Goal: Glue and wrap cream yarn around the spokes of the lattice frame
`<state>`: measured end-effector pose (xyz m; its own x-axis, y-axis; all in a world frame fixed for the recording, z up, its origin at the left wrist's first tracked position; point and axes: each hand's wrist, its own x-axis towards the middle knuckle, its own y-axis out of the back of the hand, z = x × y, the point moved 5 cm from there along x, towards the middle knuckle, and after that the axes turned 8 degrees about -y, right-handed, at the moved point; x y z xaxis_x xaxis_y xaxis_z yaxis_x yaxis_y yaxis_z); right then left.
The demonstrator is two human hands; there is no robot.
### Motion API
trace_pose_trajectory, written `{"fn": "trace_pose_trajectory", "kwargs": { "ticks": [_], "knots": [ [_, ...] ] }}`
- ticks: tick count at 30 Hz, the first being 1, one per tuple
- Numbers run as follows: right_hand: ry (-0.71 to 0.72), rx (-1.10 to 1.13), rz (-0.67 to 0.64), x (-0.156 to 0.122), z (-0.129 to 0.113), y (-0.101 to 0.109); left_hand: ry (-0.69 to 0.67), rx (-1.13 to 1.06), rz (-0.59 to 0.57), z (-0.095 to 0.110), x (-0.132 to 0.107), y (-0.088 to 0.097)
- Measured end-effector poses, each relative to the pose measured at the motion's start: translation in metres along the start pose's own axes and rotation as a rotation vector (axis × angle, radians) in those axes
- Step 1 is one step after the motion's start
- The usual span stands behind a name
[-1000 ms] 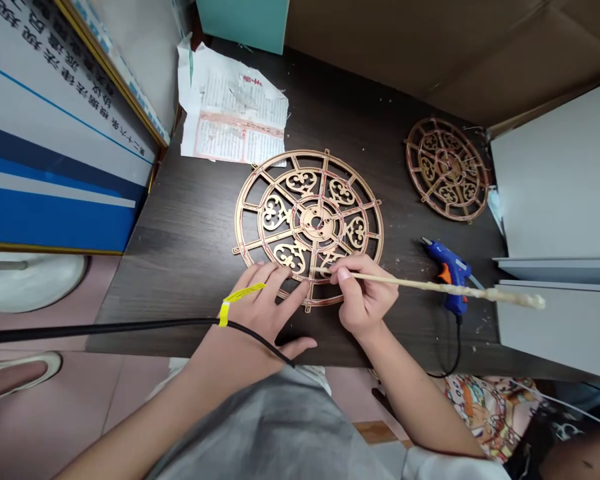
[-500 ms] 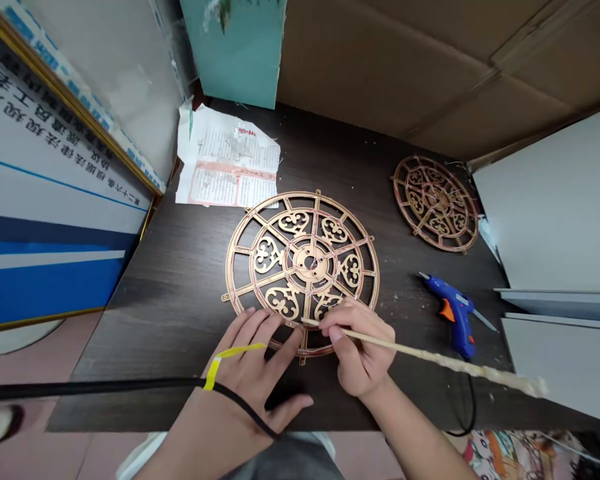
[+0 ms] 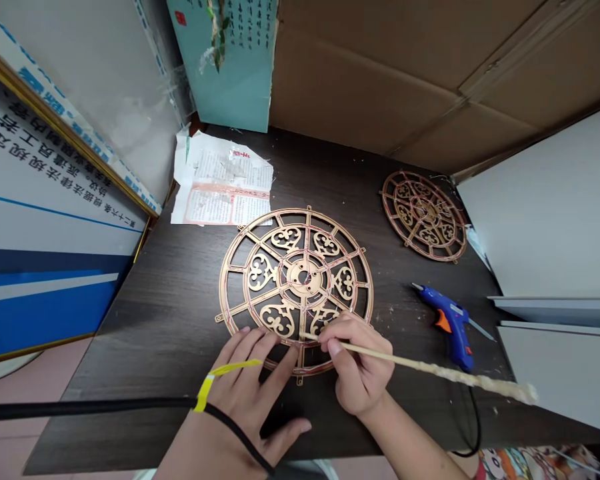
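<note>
A round openwork wooden disc (image 3: 307, 259), cut with spokes and scroll shapes and threaded with thin reddish wire, lies flat on the dark table. Spread over its lower left rim, my left hand (image 3: 250, 383) rests with fingers apart. My right hand (image 3: 357, 363) pinches a thin wooden stick (image 3: 410, 362) near its tip, which meets a lower spoke of the disc. The stick's far end is thick with a pale, lumpy coating and points right. A black cable (image 3: 105, 405) with a yellow tie (image 3: 203, 393) crosses my left hand.
At the right lies a blue glue gun (image 3: 447, 317) with its cord trailing down. A second wooden disc (image 3: 423, 215) sits at the back right. Torn printed paper (image 3: 223, 180) lies at the back left. Cardboard (image 3: 380, 80) and white panels (image 3: 545, 200) border the table.
The camera view has tilted, so the scene sits slightly lower and to the left. My left hand stays on the disc, and the stick's tip stays near the same spoke.
</note>
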<state>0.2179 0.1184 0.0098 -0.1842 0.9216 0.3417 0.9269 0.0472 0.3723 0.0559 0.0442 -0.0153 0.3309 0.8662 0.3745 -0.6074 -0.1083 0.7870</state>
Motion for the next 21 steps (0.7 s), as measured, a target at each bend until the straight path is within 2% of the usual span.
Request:
{"fn": "trace_pose_trajectory", "kwargs": {
  "ticks": [21],
  "knots": [
    [-0.029,0.017,0.009,-0.0029,0.0044,0.0014,-0.015,-0.003,0.016,0.0011,-0.0023,-0.0014]
  ]
}}
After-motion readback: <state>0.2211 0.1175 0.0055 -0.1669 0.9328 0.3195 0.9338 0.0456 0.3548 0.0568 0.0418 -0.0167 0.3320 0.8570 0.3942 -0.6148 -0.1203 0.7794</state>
